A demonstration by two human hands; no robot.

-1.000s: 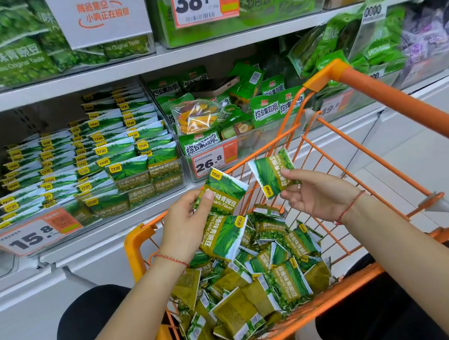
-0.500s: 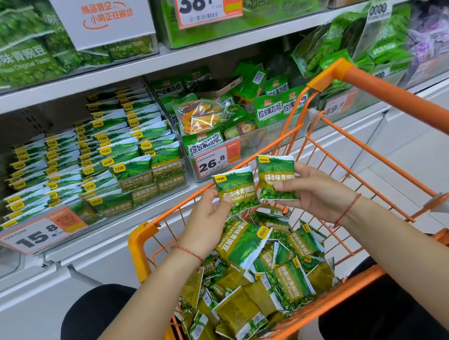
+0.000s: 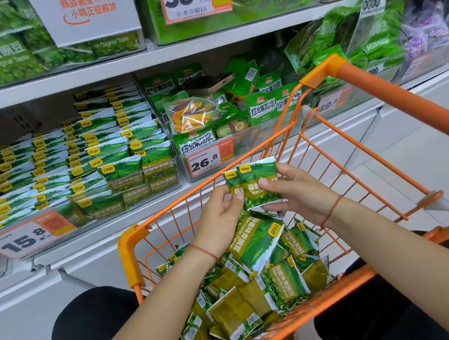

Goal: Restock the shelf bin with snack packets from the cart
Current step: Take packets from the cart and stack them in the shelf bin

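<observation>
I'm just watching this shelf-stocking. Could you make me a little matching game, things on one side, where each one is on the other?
Things:
1. Two small green garlic pea packets
2. Orange wire cart
3. White and orange 15.8 price tag
4. Gold phone

Places:
a. front of the left shelf bin
b. lying on snack bags in the middle bin
c. held up between both hands
d. in front of the person, holding loose packets

Pairs: 1-c, 2-d, 3-a, 4-b
</observation>
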